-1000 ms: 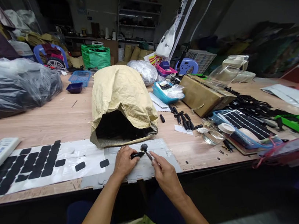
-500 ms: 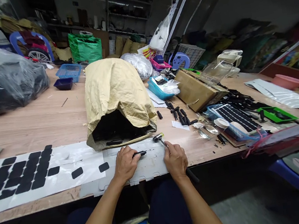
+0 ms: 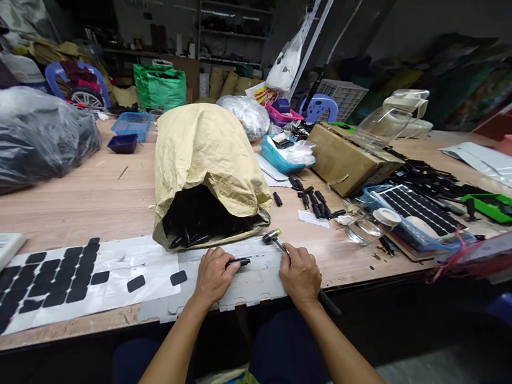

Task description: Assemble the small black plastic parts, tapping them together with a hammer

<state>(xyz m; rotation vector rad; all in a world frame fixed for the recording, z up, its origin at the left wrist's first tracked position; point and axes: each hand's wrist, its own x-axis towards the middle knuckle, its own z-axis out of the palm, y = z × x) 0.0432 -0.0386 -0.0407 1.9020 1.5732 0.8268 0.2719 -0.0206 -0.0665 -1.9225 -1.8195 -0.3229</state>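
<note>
Crosswise, the slim black piece (image 3: 241,262) juts rightward from the left hand (image 3: 211,276), fingers pinching it, toward the yellow-tipped hammer (image 3: 271,237) (gripped by the right hand (image 3: 300,275)).

Hammer head (image 3: 270,236) seen w/ shiny metal finish; sack (image 3: 202,145) made of creased, matt, paper-like mat'l; tabletop (image 3: 96,205) surfaced in smooth wood-grain; lg. bag (image 3: 14,137) made of glossy, see-thru plastic.
</note>
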